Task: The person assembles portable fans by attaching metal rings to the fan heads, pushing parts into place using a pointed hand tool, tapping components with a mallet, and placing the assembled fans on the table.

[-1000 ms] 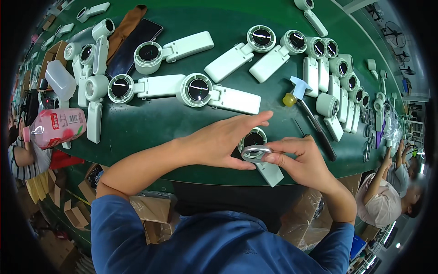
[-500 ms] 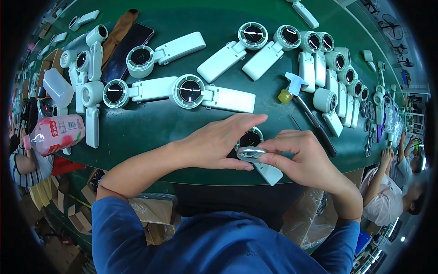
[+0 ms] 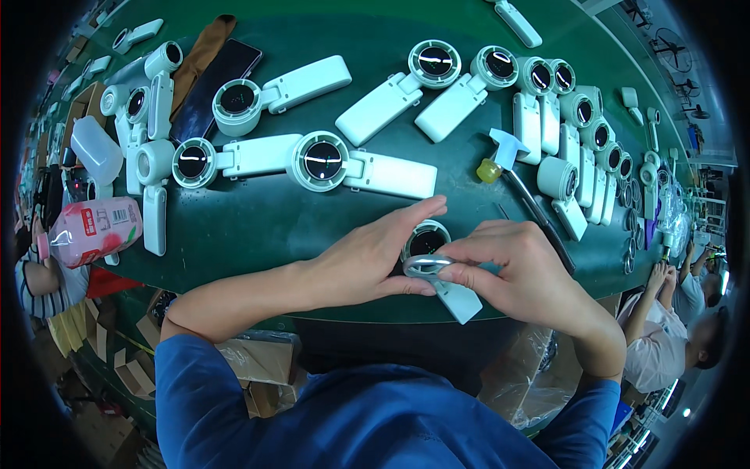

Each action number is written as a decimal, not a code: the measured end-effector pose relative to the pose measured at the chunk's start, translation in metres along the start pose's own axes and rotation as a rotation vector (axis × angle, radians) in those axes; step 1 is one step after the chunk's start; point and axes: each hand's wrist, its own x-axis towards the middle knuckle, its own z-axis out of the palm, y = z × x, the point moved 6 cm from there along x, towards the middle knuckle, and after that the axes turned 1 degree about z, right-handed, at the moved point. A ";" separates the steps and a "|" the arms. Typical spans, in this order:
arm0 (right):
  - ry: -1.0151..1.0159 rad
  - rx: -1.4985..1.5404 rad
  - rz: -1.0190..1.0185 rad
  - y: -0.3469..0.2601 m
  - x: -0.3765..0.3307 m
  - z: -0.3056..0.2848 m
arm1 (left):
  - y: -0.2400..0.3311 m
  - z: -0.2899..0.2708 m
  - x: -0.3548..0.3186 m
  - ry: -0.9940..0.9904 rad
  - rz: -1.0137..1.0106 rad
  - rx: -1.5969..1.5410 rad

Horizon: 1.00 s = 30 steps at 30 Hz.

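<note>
The near white fan (image 3: 458,303) has its head partly covered by the silver ring (image 3: 414,271) and the right hand (image 3: 512,262), whose lower fingers curl out of sight; some fingers of the left hand (image 3: 367,258) are hidden behind its back, so whether they touch the fan cannot be told; the dark phone (image 3: 219,76) is partly covered; the far fan (image 3: 519,23) is cut by the top edge, the blue shirt (image 3: 367,414) by the lower; marks on the dark discs (image 3: 323,160) are too small to read; a co-worker's head (image 3: 708,338) is blurred.
</note>
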 end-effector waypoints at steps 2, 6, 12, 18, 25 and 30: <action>-0.017 -0.014 -0.010 -0.001 0.004 -0.002 | -0.002 0.001 -0.002 0.005 0.007 -0.028; 0.333 -0.385 -0.273 -0.013 0.012 -0.018 | -0.006 0.014 0.001 0.055 -0.033 -0.181; 0.372 0.507 0.317 0.066 0.024 0.027 | -0.001 0.022 0.012 -0.014 -0.023 -0.272; 0.371 0.495 0.397 0.065 0.042 0.045 | -0.005 0.019 0.010 -0.022 -0.070 -0.213; 0.512 0.238 0.274 0.061 0.040 0.039 | -0.006 0.019 0.009 -0.049 -0.058 -0.213; 0.507 0.315 0.273 0.080 0.040 0.037 | -0.007 0.021 0.017 0.023 0.068 -0.153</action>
